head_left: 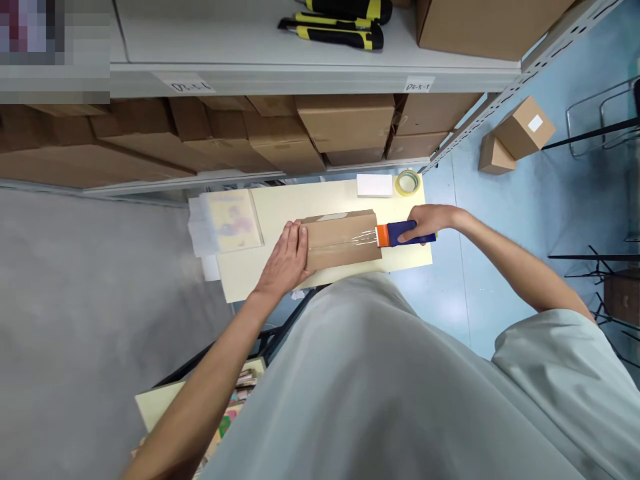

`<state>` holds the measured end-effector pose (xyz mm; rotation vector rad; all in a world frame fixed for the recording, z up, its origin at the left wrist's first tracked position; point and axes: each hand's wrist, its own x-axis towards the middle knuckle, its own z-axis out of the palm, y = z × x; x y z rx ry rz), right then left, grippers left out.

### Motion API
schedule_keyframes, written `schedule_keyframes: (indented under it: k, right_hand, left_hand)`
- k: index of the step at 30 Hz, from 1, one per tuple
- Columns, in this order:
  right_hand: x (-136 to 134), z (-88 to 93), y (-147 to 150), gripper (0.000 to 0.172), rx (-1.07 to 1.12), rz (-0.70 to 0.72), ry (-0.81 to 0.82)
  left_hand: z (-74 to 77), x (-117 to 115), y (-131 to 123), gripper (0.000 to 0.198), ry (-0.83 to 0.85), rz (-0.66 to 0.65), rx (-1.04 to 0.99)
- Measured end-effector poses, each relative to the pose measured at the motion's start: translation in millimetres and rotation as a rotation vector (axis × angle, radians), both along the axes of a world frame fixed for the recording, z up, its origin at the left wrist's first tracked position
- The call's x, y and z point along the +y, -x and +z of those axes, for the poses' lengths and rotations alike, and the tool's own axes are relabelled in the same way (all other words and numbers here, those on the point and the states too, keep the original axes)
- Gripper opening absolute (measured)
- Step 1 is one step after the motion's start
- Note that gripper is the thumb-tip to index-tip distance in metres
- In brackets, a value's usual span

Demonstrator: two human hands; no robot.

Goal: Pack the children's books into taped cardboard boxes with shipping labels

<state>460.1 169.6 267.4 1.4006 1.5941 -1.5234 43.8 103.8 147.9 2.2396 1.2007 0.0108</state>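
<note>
A brown cardboard box (343, 247) lies on the pale yellow table (285, 200), with clear tape running along its top. My left hand (291, 257) rests flat on the box's left end, fingers stretched out over the edge. At the opposite end, my right hand (429, 223) is wrapped round a blue and orange tape dispenser (400, 234). The dispenser's orange head touches or nearly touches the box's right edge, where the tape shines and wrinkles.
Behind the box are a white box (375, 185) and a tape roll (408, 182). Papers (233, 220) lie at the table's left. A shelf (300, 77) with cartons (345, 123) and utility knives (340, 33) overhangs the far side. Cartons (523, 133) stand on the floor at right.
</note>
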Motion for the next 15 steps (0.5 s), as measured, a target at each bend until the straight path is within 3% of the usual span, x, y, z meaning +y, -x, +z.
schedule_keyframes:
  k: [10, 15]
  right_hand:
    - [-15, -12.3, -34, 0.072, 0.101, -0.167, 0.033]
    - [-21, -13.1, -55, 0.067, 0.041, -0.147, 0.018]
  left_hand:
    - [4.7, 13, -2, 0.136, 0.01, -0.018, 0.019]
    - [5.0, 15, -3, 0.137, 0.006, -0.015, 0.026]
